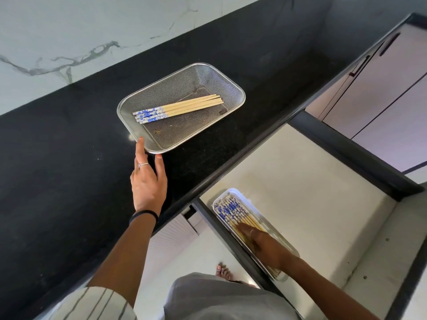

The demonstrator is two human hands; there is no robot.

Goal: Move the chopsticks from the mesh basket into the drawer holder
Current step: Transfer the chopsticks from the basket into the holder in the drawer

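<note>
Chopsticks (179,109): four are left in the mesh basket (240,98), lying side by side as one bundle. The blue-patterned ends point to about 8 o'clock, the bare wood tips to about 2 o'clock. The bundle sits in the far half of the basket, and the near half shows only bare mesh.

The basket is on the black table (57,146), at about 11 o'clock from the open drawer (300,181).

The drawer holder (245,197) is a white tray along the drawer's left wall. It already has a batch of chopsticks in it, patterned ends toward the table.

Your left hand (147,181) is on the table at the basket's near-left corner. The fingers are straight and spread, with two tips touching the rim. It's steadying the basket, not gripping it.

Your right hand (265,247) is down in the holder, lying over the wooden part of the chopsticks there. The fingers look flat and extended, as if pressing or squaring the batch. I can't tell whether any of them are curled under around a stick.

My read on the step: one load is being seated in the holder, and the task is partly done with four to go.

The next move calls for:
- lift the right hand clear of the drawer and bring it up to about 11 o'clock, over the basket
- take the four as one bundle, pinching across the wood mid-length
- keep the left hand on the rim so the light basket doesn't slide
- lay them down with the patterned ends matching those in the holder
</note>
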